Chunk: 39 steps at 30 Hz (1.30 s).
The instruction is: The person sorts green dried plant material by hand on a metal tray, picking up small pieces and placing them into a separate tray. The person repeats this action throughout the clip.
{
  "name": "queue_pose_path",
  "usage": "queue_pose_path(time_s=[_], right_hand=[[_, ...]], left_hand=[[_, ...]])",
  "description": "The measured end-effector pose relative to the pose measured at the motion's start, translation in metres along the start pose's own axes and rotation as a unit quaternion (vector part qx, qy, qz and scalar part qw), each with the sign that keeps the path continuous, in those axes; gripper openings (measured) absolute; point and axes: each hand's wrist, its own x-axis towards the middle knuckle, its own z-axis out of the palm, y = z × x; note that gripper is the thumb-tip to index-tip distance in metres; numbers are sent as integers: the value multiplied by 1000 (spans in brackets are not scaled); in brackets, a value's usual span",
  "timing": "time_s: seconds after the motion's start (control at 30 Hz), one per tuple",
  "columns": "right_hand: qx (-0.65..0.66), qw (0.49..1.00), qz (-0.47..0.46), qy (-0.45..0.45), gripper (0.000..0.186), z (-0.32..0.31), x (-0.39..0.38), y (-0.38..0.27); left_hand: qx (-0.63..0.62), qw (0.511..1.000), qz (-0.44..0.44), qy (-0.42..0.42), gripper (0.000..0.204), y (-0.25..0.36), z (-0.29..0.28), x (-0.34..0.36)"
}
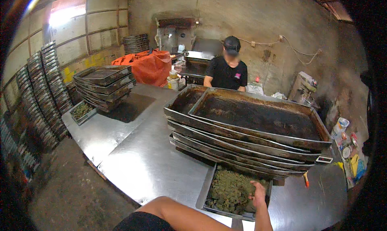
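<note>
A metal tray (pixel 200 195) at the near edge of the table holds a heap of green, crumbly, moss-like material (pixel 229 190). My right hand (pixel 259 193) reaches into its right side. The fingers are slightly bent and apart, touching the heap, and nothing shows gripped in them. Bent across the lower edge is my left arm (pixel 177 211); its hand lies outside the picture. Just beyond the heap, a stack of large, dark-stained metal trays (pixel 258 120) overhangs the far part of the small tray.
Farther left on the steel table (pixel 141 158) stand another tray stack (pixel 105 83) and a small tray of green material (pixel 82 111). A person in black (pixel 230 71) stands behind the large stack. An orange-handled brush (pixel 306 179) lies at right. Tall tray stacks (pixel 42 94) line the left wall.
</note>
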Motion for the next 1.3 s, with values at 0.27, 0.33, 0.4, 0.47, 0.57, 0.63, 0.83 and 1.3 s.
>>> queue_pose_path(time_s=[0.27,0.33,0.4,0.47,0.57,0.63,0.83,1.3], right_hand=[[-42,997,-52,-47,41,25,4,17],[-106,993,-56,-7,43,28,5,11],[-66,995,-65,36,31,29,6,6],[7,998,22,58,42,27,9,1],[55,997,-3,46,52,30,10,3],[101,995,-1,17,48,33,9,3],[201,979,-4,-35,30,38,-3,1],[147,988,7,47,41,42,-32,2]], left_hand=[[168,729,-551,370,19,59,-49,-205],[142,655,-593,446,19,67,-44,-233],[103,559,-657,496,22,80,-35,-251],[106,541,-638,537,22,85,-28,-262],[108,544,-614,561,21,89,-25,-270],[108,538,-618,563,21,90,-25,-271],[106,536,-592,592,28,92,-27,-263],[80,559,-607,559,26,74,-27,-263]])
